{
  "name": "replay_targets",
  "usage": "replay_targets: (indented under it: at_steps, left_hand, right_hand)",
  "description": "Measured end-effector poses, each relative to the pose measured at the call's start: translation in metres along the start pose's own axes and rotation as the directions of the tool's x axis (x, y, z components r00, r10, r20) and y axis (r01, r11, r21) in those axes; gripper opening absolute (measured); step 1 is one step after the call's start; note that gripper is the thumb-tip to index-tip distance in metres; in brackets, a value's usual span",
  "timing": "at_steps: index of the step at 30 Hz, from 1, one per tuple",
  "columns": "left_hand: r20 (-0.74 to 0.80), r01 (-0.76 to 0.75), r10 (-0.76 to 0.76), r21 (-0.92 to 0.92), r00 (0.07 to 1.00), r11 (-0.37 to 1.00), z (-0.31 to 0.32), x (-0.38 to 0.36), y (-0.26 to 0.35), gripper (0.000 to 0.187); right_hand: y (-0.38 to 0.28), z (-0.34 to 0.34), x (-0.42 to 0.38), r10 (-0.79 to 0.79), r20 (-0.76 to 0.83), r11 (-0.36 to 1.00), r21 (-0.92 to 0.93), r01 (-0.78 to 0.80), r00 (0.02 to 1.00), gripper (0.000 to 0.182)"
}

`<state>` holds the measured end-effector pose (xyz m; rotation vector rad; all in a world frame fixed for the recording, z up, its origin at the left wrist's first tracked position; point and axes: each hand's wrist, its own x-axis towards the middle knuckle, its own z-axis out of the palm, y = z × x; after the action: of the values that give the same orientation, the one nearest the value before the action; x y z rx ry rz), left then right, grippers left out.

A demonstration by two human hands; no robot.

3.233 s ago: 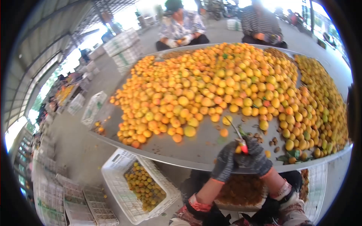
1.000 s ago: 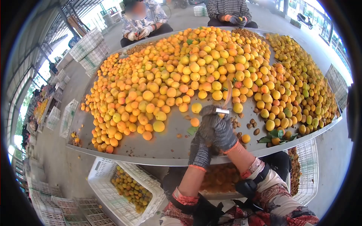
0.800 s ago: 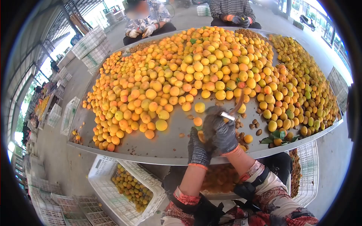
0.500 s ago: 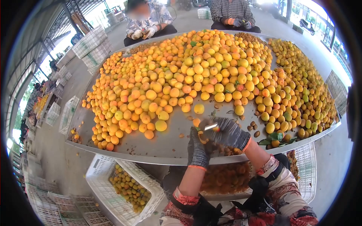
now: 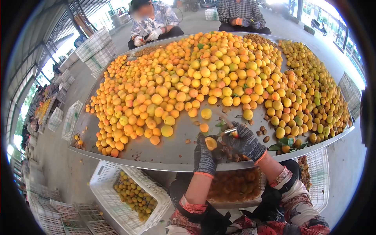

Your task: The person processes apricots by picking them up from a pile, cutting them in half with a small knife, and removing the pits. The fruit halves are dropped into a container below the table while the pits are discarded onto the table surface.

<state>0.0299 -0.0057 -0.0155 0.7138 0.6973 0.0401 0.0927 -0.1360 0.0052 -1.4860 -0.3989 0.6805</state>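
My left hand [image 5: 204, 157], in a dark grey knit glove with an orange cuff, is closed around a cut apricot [image 5: 211, 143] whose orange inside faces up. In my gloved right hand [image 5: 247, 142] is a small knife [image 5: 230, 130] with a shiny metal part and a bit of red beside it; its tip is hard to make out. Both hands are over the near edge of the metal table [image 5: 164, 152]. Just beyond them lies a loose apricot [image 5: 204, 127]. Brown pits [image 5: 266, 139] are scattered to the right of my right hand.
A large heap of apricots [image 5: 188, 74] covers much of the table, with smaller greenish ones [image 5: 317, 86] at right. Below the table edge are a white crate [image 5: 102, 178] of fruit and a container of orange pieces [image 5: 235, 188]. Two people [image 5: 152, 21] sit opposite.
My right hand has moved slightly right and down with the knife, away from my left hand. The apricot's cut face now shows in my left hand.
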Motion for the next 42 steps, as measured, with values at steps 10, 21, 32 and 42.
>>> replay_targets:
  at_steps: [10,21,32,42]
  left_hand:
    - [0.024,-0.148,0.147,0.250,0.989,0.957,0.004,-0.011,0.000,0.038]
    - [0.897,-0.915,0.232,0.400,0.378,-0.057,-0.017,-0.044,0.001,0.038]
    - [0.873,-0.879,0.138,0.476,0.468,-0.030,-0.025,-0.040,0.003,0.035]
    - [0.865,-0.888,0.273,0.455,0.421,-0.073,-0.028,-0.029,-0.001,0.029]
  right_hand:
    - [0.007,0.001,0.001,-0.383,0.280,0.420,-0.796,0.436,0.880,0.026]
    - [0.002,-0.012,-0.002,-0.249,0.017,0.801,-0.559,0.216,0.968,0.020]
    - [0.019,-0.012,0.037,-0.054,-0.218,0.909,-0.415,-0.043,0.975,0.026]
    - [0.010,-0.006,0.116,-0.139,-0.190,0.767,-0.642,-0.016,0.972,0.032]
